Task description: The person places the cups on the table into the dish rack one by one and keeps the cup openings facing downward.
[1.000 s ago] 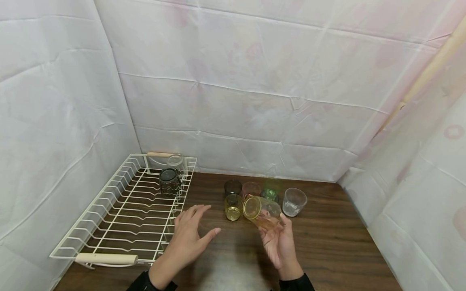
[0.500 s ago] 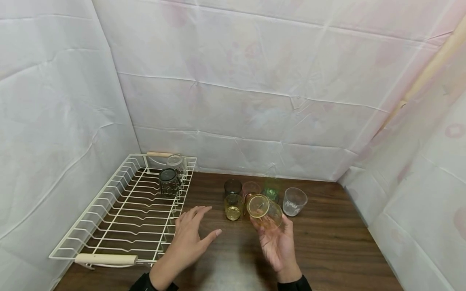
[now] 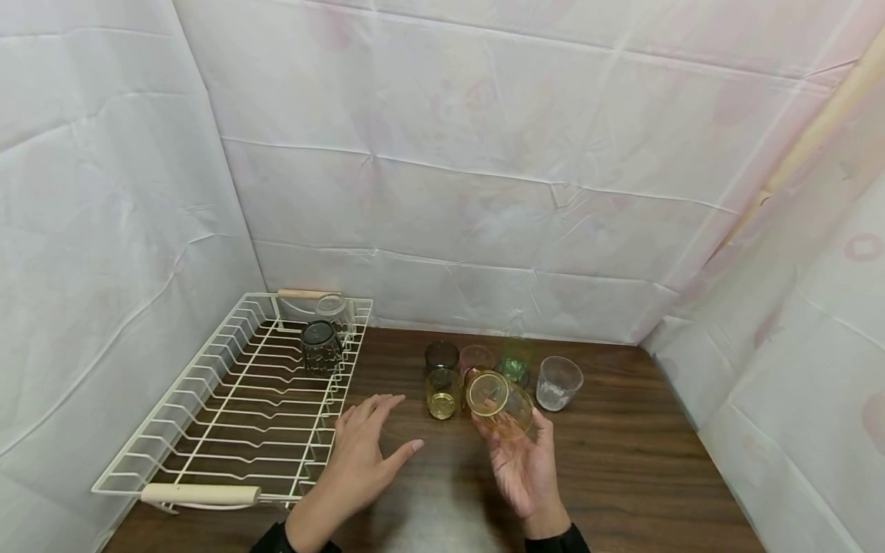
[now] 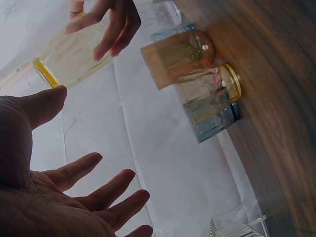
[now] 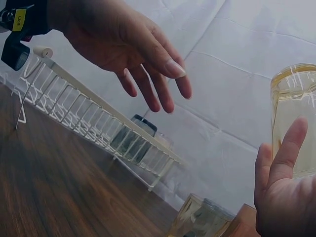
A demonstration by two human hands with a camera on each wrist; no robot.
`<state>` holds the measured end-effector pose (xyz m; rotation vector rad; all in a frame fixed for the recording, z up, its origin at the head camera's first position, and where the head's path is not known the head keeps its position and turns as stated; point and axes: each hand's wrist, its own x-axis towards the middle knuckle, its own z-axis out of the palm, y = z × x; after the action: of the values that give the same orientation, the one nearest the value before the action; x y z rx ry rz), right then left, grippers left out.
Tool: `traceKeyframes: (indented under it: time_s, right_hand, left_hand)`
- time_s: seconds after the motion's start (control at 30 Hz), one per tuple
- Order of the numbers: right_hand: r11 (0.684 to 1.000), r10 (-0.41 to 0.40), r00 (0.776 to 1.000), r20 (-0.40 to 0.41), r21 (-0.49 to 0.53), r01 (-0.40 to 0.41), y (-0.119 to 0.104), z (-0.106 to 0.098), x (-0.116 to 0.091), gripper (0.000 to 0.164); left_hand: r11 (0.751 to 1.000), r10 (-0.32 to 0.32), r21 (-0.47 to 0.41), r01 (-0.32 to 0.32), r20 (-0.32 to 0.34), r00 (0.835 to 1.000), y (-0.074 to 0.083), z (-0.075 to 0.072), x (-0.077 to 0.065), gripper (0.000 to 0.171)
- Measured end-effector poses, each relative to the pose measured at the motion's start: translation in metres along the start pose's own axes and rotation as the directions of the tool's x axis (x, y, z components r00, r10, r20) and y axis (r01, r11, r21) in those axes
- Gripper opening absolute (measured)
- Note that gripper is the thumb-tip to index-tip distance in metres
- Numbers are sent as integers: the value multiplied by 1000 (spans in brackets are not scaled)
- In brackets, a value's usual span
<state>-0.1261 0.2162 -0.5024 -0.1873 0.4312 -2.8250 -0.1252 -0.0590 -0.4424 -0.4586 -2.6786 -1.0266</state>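
My right hand [image 3: 523,468] grips a pale yellow drinking glass [image 3: 488,394] above the table, its thick round base tilted up and toward the left. In the left wrist view, the fingers curl round the side of this glass [image 4: 79,52]. My left hand [image 3: 362,453] hovers beside the rack's right edge, fingers spread, thumb apart, holding nothing. Behind the raised glass stand a yellow glass [image 3: 442,401], a dark glass [image 3: 441,356], a pink glass [image 3: 477,356] and a green glass [image 3: 514,367]. An orange glass [image 4: 173,57] shows in the left wrist view.
A white wire dish rack [image 3: 235,430] with wooden handles stands at the left. A dark glass mug [image 3: 321,347] and a clear one [image 3: 333,310] sit upside down at its back right. A clear glass [image 3: 558,384] stands rightmost on the wooden table [image 3: 636,461]. White sheets surround the table.
My right hand has turned the yellow glass so its base faces more upward and toward the camera. The left hand has shifted only slightly right.
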Motion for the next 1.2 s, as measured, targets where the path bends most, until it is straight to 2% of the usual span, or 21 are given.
traceKeyframes:
  time_s: [0.2,0.37,0.63,0.9,1.07,1.2]
  right_hand:
    - [1000,2,1000,-5,-4,-2,0,2,0,58]
    - [1000,4,1000,-10,-10,-5,1,2,-1,57]
    - [1000,13,1000,-9,6,-13,6,3,-2,59]
    - [998,45,999,7,-49,-44,8,5,-2,60]
    - [995,73,997,0,-61,-73,12,8,0,64]
    - [993,80,996,-49,-85,-84,16,11,1,61]
  left_hand:
    - [1000,0,-5,0,6,1000,2,-1,1,66]
    - [999,3,-42,-2,28,1000,11,-1,5,71]
    - [986,104,-132,-99,29,994,33,2,15,76]
    - [962,184,-212,-170,51,982,51,13,22,79]
    - [953,202,-247,-177,78,976,56,22,23,80]
    - [957,217,-212,-197,75,973,55,27,22,80]
